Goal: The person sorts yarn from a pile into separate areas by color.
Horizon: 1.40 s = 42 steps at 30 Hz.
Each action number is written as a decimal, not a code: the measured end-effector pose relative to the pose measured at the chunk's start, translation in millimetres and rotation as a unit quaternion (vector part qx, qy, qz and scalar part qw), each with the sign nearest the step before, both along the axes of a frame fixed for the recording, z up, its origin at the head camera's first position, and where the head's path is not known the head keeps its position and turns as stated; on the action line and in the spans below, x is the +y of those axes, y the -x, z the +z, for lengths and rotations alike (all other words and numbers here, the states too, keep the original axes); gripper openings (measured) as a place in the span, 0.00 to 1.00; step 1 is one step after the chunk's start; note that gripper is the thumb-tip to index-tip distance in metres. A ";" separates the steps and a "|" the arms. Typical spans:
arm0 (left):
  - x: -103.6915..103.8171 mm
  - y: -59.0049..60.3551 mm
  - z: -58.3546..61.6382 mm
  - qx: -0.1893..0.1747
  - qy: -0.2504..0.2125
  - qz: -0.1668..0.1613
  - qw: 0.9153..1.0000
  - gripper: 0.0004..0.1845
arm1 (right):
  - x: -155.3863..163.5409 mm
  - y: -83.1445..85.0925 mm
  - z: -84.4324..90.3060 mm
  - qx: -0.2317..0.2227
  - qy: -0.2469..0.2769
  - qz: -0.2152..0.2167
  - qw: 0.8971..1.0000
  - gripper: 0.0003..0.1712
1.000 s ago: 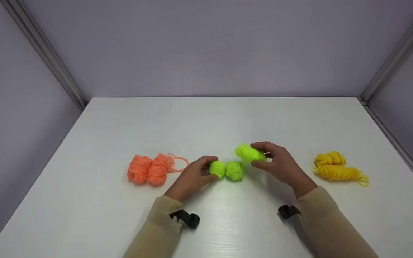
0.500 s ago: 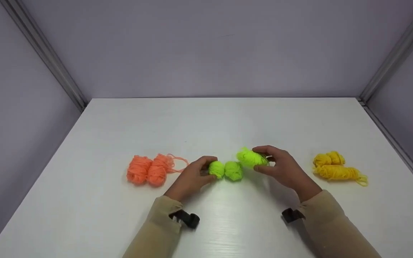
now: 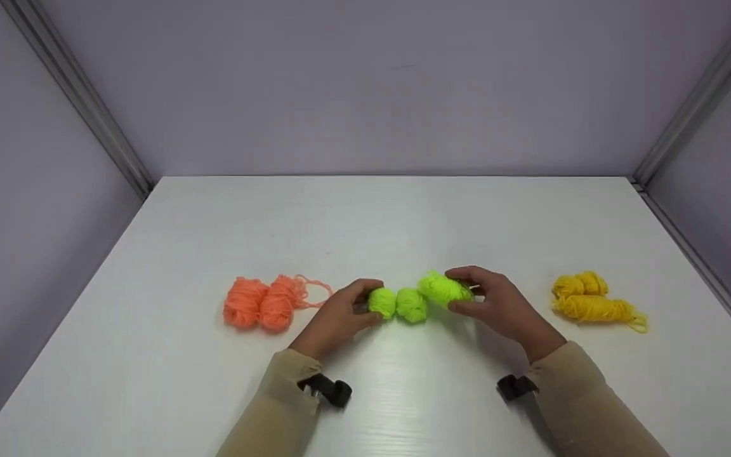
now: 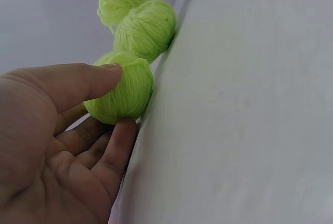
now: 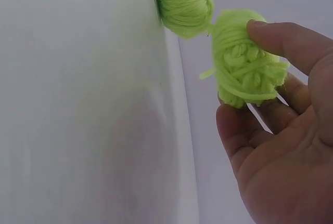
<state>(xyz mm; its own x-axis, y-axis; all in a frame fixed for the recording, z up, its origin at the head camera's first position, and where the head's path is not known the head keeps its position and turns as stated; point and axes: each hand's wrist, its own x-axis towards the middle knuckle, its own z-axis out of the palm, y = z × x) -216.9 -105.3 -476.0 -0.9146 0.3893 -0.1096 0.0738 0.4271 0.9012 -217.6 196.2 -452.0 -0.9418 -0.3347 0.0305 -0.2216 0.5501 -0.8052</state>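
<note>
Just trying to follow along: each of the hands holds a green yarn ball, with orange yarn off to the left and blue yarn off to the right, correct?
Almost. The yarn on the right is yellow, not blue, as the head view shows. The rest holds: the left hand and right hand each grip a green yarn ball, and orange yarn lies left.

Orange yarn bundles (image 3: pixel 261 303) lying at left of white table (image 3: pixel 403 216); yellow yarn bundles (image 3: pixel 591 301) lying at right; purple walls (image 3: pixel 365 82) enclosing table.
</note>
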 end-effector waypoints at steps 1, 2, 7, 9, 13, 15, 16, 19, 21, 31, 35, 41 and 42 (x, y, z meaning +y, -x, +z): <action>-0.2 -0.1 -0.2 0.000 0.000 0.000 1.000 0.30 | -0.3 -0.1 -0.4 0.001 0.001 0.002 1.000 0.29; -0.3 -0.2 -0.3 -0.001 0.000 0.001 1.000 0.30 | -0.7 -0.2 -0.7 0.002 0.002 0.004 1.000 0.29; -0.8 -0.7 -1.3 0.003 -0.005 0.000 1.000 0.30 | -0.7 -1.5 -3.0 0.009 0.009 0.016 1.000 0.28; -0.8 -0.8 -1.5 0.003 -0.004 0.000 1.000 0.30 | -0.2 -1.9 -3.6 0.009 0.010 0.017 1.000 0.28; -0.8 -0.4 -1.0 0.003 -0.003 0.002 1.000 0.29 | 0.5 -2.0 -2.9 0.008 0.005 0.016 1.000 0.28; -0.6 0.0 -0.4 0.002 -0.002 0.003 1.000 0.29 | 0.8 -1.5 -2.4 0.008 0.001 0.014 1.000 0.28; -0.6 0.2 -0.1 0.002 -0.002 0.003 1.000 0.30 | 1.1 -1.2 -2.0 0.008 -0.002 0.013 1.000 0.28; -0.4 0.3 0.6 0.000 0.000 0.003 1.000 0.30 | 2.5 -0.2 -1.6 0.003 -0.009 0.011 1.000 0.29; -0.2 0.5 0.5 -0.001 0.000 0.004 1.000 0.30 | 3.8 0.5 -1.9 0.000 -0.012 0.010 1.000 0.29; 0.6 0.0 1.3 -0.007 0.006 0.006 1.000 0.30 | 12.0 2.1 -1.6 -0.021 -0.035 0.010 0.999 0.30; 0.6 -0.5 1.4 -0.007 0.008 0.006 1.000 0.29 | 15.5 1.8 0.0 -0.038 -0.052 0.009 0.998 0.30; 1.1 -0.1 1.9 -0.009 0.015 0.010 1.000 0.29 | 19.7 0.5 2.2 -0.055 -0.075 0.013 0.996 0.27; 1.2 0.0 2.0 -0.009 0.016 0.011 1.000 0.29 | 19.6 0.3 2.7 -0.057 -0.078 0.014 0.995 0.26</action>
